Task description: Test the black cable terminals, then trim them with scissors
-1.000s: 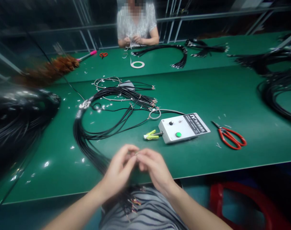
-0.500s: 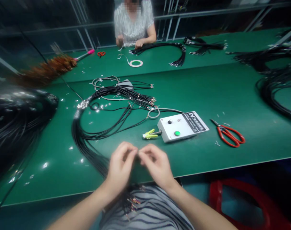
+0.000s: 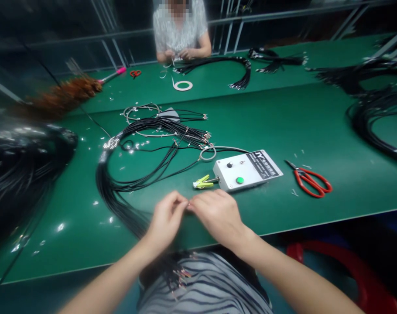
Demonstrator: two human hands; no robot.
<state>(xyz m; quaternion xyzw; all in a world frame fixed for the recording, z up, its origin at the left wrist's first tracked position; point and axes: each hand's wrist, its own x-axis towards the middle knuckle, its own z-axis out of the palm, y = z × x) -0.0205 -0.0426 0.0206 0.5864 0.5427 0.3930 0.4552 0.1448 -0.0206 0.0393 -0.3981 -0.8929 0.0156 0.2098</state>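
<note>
Head view, and both hands meet over the near edge of the tabletop [image 3: 267, 222]: left fingers [image 3: 182, 204] and right fingers [image 3: 194, 203] pinch closed, tip to tip, on a tiny piece [image 3: 189, 204], perhaps a wire end, though it's too small and blurred to say. That nose-to-nose hold looks meant to steady something fine from both sides. The piece sits right between the fingertips, just in front of the lap. Cables [image 3: 102, 174] curve in beside the left hand, seemingly laid for easy reach. Beyond the fingers, the clip [image 3: 203, 182] and box [image 3: 229, 174] lie near; red-handled snips [image 3: 301, 172] rest off to the right, probably parked within reach.
</note>
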